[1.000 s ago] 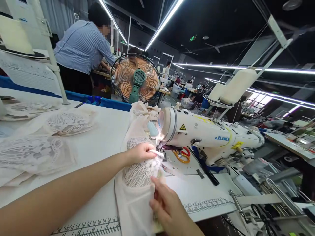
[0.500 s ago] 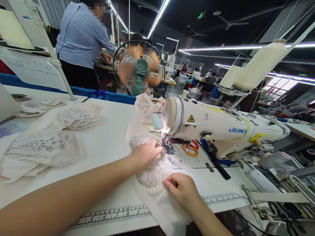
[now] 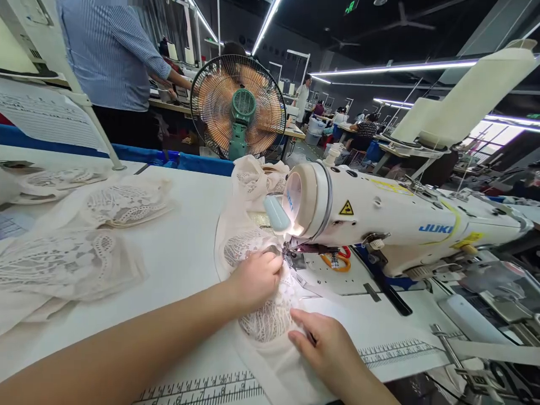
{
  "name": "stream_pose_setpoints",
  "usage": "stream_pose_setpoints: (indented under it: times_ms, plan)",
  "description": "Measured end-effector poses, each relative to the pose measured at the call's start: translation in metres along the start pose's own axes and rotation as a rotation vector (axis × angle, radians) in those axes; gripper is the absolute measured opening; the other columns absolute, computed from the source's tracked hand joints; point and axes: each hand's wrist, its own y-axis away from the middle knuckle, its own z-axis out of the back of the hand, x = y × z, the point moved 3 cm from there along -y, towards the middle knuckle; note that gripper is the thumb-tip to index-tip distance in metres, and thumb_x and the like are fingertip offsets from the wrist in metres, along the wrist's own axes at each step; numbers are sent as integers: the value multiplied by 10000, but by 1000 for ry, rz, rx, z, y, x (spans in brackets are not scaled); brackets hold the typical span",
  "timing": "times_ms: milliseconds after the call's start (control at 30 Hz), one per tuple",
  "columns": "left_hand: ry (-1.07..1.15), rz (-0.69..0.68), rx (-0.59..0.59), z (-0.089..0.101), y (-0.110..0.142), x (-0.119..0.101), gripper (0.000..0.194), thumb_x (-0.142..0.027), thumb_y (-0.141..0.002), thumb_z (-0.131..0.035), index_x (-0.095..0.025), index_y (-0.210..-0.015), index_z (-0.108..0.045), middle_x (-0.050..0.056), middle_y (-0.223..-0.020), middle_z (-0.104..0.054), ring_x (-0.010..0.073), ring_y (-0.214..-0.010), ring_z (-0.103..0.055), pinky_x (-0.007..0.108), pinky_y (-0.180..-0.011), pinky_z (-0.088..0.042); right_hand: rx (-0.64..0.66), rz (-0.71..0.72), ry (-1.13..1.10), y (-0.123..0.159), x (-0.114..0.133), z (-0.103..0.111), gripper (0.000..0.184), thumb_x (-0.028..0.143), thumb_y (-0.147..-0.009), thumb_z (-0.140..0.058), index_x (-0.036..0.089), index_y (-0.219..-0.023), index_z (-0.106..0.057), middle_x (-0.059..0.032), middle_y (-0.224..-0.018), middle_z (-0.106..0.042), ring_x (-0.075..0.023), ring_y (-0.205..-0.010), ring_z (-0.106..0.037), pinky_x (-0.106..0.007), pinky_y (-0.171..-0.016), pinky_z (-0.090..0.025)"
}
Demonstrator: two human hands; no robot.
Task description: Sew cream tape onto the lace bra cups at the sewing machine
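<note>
A cream lace bra (image 3: 264, 323) lies on the sewing machine's bed, partly under the needle area. My left hand (image 3: 257, 278) is closed on its lace, with the fingertips close beside the presser foot (image 3: 289, 250). Nearer to me, my right hand (image 3: 323, 343) rests at the right edge of the lower cup. Its thumb and forefinger are apart on the cloth, and the other fingers are curled under. The white sewing machine (image 3: 358, 205) lights the spot by the needle. My left hand hides part of the lace.
More cream lace pieces (image 3: 71, 261) lie on the left of the table. Orange-handled scissors (image 3: 337, 261) are behind the needle. A printed ruler (image 3: 211, 388) runs along the front edge. A large fan (image 3: 238, 107) and a co-worker in a striped shirt (image 3: 105, 56) are beyond the table.
My right thumb and forefinger, pinched at the cup's edge before, have parted. My left hand keeps its grip beside the presser foot. The view has shifted slightly, and the co-worker appears farther left.
</note>
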Motion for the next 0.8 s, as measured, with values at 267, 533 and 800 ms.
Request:
stream_pose_setpoints:
  times_ms: [267, 533, 800]
  plan:
    - [83, -181, -11, 0, 0, 1, 280, -56, -876, -414, -122, -947, -677, 132, -990, -679, 246, -925, -602, 371, -782, -512, 68, -26, 69, -4, 2, 8, 352, 261, -846, -506, 151, -1135, -674, -73, -747, -684, -200, -653, -597, -272, -600, -388]
    - [-71, -217, 68, -1, -8, 3, 367, -22, -841, -439, -31, -1151, -634, 166, -1206, -643, 293, -1097, -581, 385, -914, -501, 73, -30, 46, -11, 0, 14, 328, 236, -860, -533, 130, -1141, -665, -79, -777, -685, -208, -706, -601, -277, -624, -389]
    - [-75, -207, 26, -2, -14, 6, 354, -21, -833, -440, -40, -1110, -658, 163, -1193, -652, 277, -1080, -586, 357, -903, -505, 102, -48, 56, -17, -2, 19, 298, 232, -862, -552, 140, -1124, -661, -78, -827, -693, -207, -751, -603, -273, -640, -382]
